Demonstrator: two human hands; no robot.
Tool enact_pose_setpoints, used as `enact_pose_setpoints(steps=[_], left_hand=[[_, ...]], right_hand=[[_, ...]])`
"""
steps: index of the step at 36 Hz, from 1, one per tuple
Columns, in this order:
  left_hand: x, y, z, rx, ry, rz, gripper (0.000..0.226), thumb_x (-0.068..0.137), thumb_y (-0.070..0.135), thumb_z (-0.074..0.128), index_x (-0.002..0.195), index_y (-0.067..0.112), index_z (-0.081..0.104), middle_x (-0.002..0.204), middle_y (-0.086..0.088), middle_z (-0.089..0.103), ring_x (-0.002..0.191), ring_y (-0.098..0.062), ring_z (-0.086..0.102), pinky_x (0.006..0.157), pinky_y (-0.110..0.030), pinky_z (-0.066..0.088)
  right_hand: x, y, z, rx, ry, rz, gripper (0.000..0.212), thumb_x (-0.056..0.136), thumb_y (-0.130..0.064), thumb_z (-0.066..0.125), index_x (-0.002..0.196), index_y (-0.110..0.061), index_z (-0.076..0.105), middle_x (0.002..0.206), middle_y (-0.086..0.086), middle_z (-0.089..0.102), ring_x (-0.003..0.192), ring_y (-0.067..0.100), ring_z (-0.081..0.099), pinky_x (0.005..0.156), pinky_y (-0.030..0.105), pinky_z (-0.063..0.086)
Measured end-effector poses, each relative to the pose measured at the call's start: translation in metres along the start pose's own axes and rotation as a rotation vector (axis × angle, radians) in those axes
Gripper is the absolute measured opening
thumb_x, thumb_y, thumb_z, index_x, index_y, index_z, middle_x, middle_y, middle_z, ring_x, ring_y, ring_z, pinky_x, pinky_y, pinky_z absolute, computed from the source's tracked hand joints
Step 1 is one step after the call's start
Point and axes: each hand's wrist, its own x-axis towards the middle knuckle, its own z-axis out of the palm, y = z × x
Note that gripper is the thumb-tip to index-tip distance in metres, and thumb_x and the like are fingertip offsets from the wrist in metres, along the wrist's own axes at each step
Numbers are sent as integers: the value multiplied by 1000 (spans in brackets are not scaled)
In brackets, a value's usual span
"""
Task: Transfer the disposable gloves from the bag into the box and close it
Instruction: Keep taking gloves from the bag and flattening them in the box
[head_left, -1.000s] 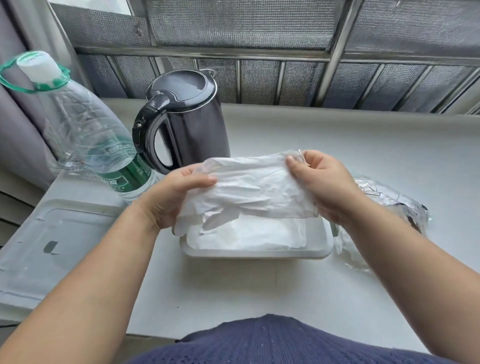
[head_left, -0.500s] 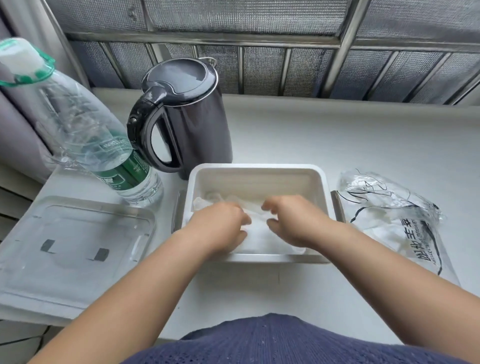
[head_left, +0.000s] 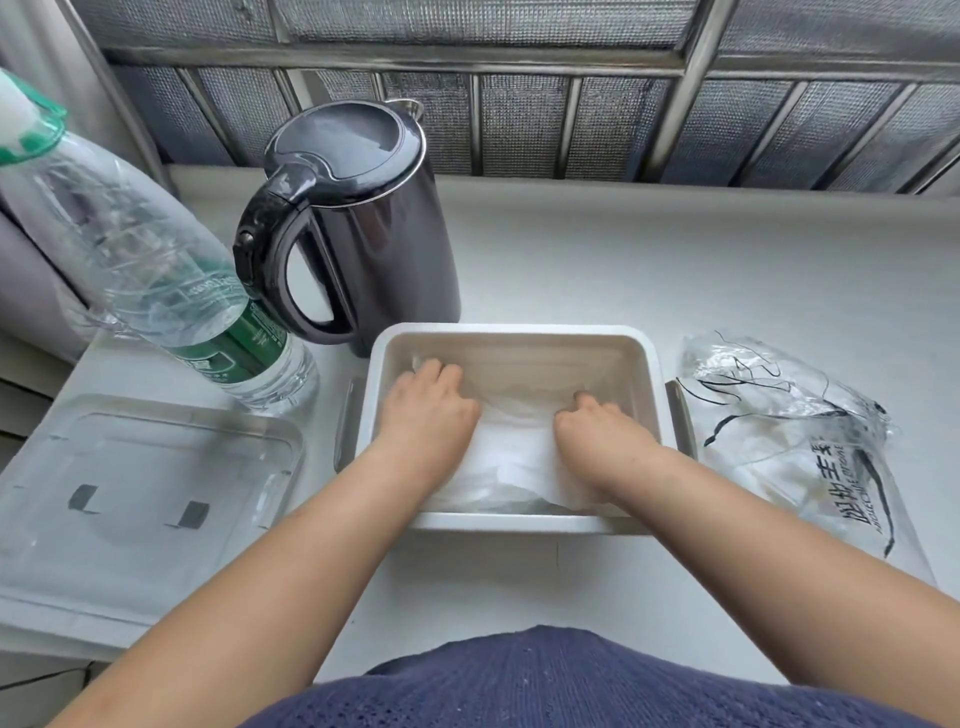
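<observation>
From the head camera, both forearms reached forward into the open white box, which sat on the pale surface just in front of the person. The left hand lay on the far left part of the stack of disposable gloves and the right hand on its right part, both knuckles-up with the fingers bent downward into the thin film, probably to flatten the springy pile below the rim so that a cover could seat. Whether either grip was pinching the gloves or only pressing on them could not be told, since the fingertips were hidden. The gloves lay inside the box, covering its floor, with a crumpled edge at the near wall. The clear printed bag lay slack just beside the box's right latch; how much it held could not be told. The transparent lid rested flat at the left edge of the surface, well apart from the box and partly overhanging, so fetching it would likely call for a careful lift. A dark electric kettle stood close behind the box's far left corner and a leaning water bottle beside it, which crowded that side; the near side and the far right of the surface offered freer room for bringing the lid across.
</observation>
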Motion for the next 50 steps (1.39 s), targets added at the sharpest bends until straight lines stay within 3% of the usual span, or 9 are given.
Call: enact_pose_setpoints(steps=[3,7,12,15,25,31,38,46,50], left_hand=[[-3,0,-5,-53,139,-40,32,35,12,86,61,19,69,85,-6,65,80,-30,62,59,-32,43],[-8,6,-6,-235,5,86,32,87,27,60,119,27,62,133,1,48,123,-25,43,93,-36,37],[-11,3,-1,-385,-429,40,45,88,33,56,132,32,51,142,3,42,129,-20,41,104,-36,36],[-15,4,-5,-475,-325,-9,44,90,37,55,134,35,50,147,9,38,134,-17,36,113,-38,22],[-37,40,-35,-812,74,24,30,92,33,55,120,30,62,120,10,60,109,-4,54,90,-24,41],[-46,86,-29,-856,171,92,26,92,29,56,116,26,66,116,10,63,107,-8,56,92,-30,44],[-52,117,-26,-741,361,144,34,85,33,46,102,18,71,101,0,68,88,-28,63,73,-36,50],[-57,123,-23,-730,331,86,45,84,41,38,103,18,72,103,1,68,93,-25,62,79,-33,46],[-56,124,-23,-699,290,60,48,85,47,35,105,21,71,105,4,67,96,-22,60,77,-29,42]], right_hand=[[1,-1,1,18,40,9,41,85,10,35,124,3,45,135,21,31,119,35,40,86,37,37],[1,1,5,85,227,-23,29,87,4,41,114,-3,49,129,14,39,113,33,44,76,33,37],[-12,9,8,291,485,-74,36,95,-20,44,129,-13,51,131,5,48,116,27,48,91,36,45],[-28,18,14,462,654,-111,36,94,-22,50,129,-14,54,129,2,55,117,20,52,92,30,42],[-73,39,58,809,1179,-150,21,80,-19,53,80,-5,67,67,-8,57,63,7,52,60,8,39],[-94,67,106,764,939,71,24,81,-24,49,77,-8,66,65,-1,61,63,11,54,59,21,37],[-87,106,113,568,462,312,42,92,-11,45,134,-9,45,148,13,29,133,27,35,98,29,32],[-72,110,109,436,261,297,31,92,-8,39,122,-4,46,135,13,35,115,32,45,75,28,26],[-69,113,115,525,318,390,36,89,-18,45,123,-5,44,142,13,29,120,34,42,88,34,36]])
